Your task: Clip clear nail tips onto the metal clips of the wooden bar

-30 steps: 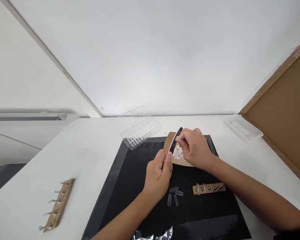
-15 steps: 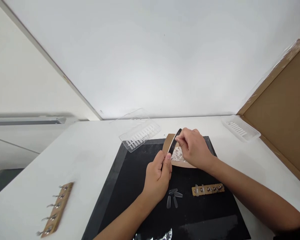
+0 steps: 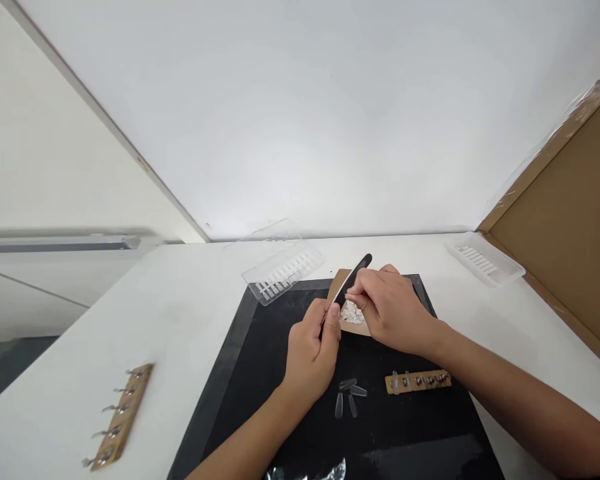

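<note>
Fingers on my left hand [image 3: 311, 350] pinch a long black file [image 3: 356, 274], which pokes out past them. My right hand [image 3: 396, 315] has its fingertips pressed together by the file; I can't tell what's between them. Clear nail tips [image 3: 339, 405] lie nearer me than my fingers.

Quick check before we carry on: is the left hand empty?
No, the left hand grips the lower part of the black file, thumb against it.
</note>
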A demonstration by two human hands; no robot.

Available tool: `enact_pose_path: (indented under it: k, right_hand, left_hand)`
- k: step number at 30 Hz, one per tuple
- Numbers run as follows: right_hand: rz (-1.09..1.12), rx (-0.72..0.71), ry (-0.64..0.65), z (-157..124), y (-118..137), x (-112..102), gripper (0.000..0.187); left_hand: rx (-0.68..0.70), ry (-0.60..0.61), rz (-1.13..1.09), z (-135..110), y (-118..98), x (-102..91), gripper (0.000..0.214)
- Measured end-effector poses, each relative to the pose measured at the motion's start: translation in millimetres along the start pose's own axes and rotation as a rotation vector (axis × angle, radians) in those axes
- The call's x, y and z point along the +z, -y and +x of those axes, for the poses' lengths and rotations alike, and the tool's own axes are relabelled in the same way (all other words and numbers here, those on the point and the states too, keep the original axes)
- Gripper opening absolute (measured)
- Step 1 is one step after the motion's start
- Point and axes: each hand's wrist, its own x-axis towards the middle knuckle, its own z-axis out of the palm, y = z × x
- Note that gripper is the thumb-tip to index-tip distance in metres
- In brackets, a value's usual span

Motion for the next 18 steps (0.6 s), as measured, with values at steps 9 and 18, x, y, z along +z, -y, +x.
enact_pose_path:
  k: [9, 18]
  right_hand:
    - [-0.07, -0.062, -0.185, -19, 1, -15, 0.018]
    - [-0.15, -0.196, -0.365, -66, -16, -17, 0.021]
  left_hand:
    - [0.107, -0.272, 0.726, 28, 1, -33.9, 0.034]
    - [-0.18, 0.025, 1.091, 36, 0, -44.5, 0.035]
